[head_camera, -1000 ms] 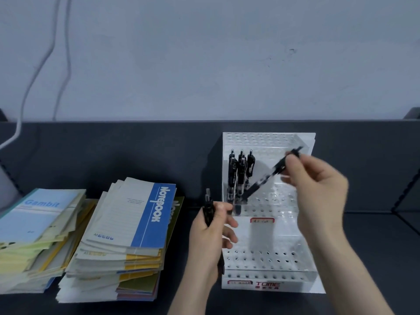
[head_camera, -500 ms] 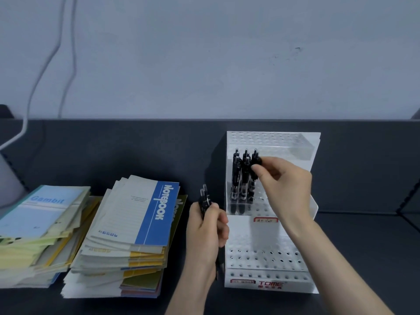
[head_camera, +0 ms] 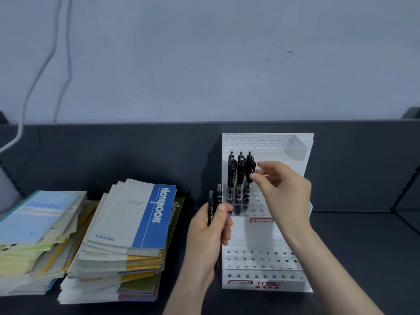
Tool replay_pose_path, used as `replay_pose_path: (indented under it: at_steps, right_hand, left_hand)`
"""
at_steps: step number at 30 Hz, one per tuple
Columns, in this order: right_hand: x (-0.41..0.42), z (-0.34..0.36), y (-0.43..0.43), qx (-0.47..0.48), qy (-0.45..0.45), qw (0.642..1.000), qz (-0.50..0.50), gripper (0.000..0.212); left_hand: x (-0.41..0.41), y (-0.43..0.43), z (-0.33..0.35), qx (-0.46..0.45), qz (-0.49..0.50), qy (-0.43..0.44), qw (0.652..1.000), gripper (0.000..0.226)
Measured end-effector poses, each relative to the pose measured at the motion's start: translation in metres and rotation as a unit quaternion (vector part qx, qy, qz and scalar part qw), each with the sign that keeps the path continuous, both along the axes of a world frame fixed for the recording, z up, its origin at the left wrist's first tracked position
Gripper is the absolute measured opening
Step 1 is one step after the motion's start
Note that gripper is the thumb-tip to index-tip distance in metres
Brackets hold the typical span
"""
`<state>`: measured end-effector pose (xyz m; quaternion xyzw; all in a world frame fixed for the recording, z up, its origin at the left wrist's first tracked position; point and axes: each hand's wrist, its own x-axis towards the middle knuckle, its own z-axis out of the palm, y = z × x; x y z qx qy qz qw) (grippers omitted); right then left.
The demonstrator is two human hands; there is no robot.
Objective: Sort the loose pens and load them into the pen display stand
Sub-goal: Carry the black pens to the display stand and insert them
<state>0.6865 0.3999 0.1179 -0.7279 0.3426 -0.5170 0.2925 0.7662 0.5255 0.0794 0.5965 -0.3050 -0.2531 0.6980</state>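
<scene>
The left hand (head_camera: 211,237) grips two spare pens (head_camera: 214,203) just left of the stand (head_camera: 266,258). The right hand (head_camera: 286,192) touches the rightmost pen (head_camera: 250,169) upright in the stand's middle tier; whether it pinches it, I cannot tell. Pens look light, stiff and smooth, so they are best held by the upper barrel near the clip

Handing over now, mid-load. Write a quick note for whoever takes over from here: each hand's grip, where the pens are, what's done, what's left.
Left hand: grip closed round two black pens, held upright beside the display stand.
Right hand: thumb and forefinger pinch the rightmost pen, which stands in the stand.
Done: a cluster of black pens stands at the left of the stand's upper section.
Left: release that pen, then slot in the left hand's two. The lower rows of holes show no pens.
</scene>
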Motion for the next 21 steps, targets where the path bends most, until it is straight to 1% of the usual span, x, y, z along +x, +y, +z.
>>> replay_pose_path:
  at_steps: [2,3,5,7,10,12,15,18,20,21]
  right_hand:
    - [-0.008,0.0,0.014,0.024,-0.035,0.999,0.024,0.008]
    - [-0.01,0.0,0.021,0.044,-0.029,0.997,0.053,0.009]
    - [-0.011,0.001,0.03,0.087,0.011,0.988,0.124,0.014]
    - [-0.01,0.001,0.034,0.113,0.037,0.979,0.164,0.017]
    - [-0.012,0.005,0.034,0.126,0.011,0.978,0.165,0.017]
    - [-0.014,0.01,0.031,0.123,-0.027,0.982,0.141,0.015]
    - [-0.016,0.018,0.021,0.114,-0.06,0.986,0.106,0.01]
    - [-0.017,0.023,0.024,0.115,-0.055,0.983,0.13,0.008]
    - [-0.015,0.024,0.028,0.114,-0.038,0.983,0.138,0.017]
    - [-0.016,0.025,0.027,0.112,-0.057,0.984,0.13,0.02]
  left_hand:
    - [-0.001,-0.001,0.001,-0.005,-0.016,-0.011,1.0,0.022]
    - [-0.002,-0.002,0.001,-0.004,-0.024,-0.023,0.999,0.022]
    - [-0.004,-0.003,0.001,0.0,-0.047,-0.047,0.998,0.022]
    - [-0.007,-0.003,0.001,0.007,-0.069,-0.058,0.996,0.022]
    - [-0.009,-0.004,0.0,0.011,-0.075,-0.055,0.996,0.021]
    - [-0.008,-0.004,0.0,0.008,-0.066,-0.046,0.997,0.022]
    - [-0.007,-0.004,-0.001,0.009,-0.056,-0.029,0.998,0.023]
    - [-0.009,-0.005,-0.001,0.01,-0.047,-0.032,0.998,0.023]
    - [-0.009,-0.005,-0.001,0.009,-0.044,-0.034,0.998,0.024]
    - [-0.008,-0.005,-0.002,0.012,-0.043,-0.036,0.998,0.024]
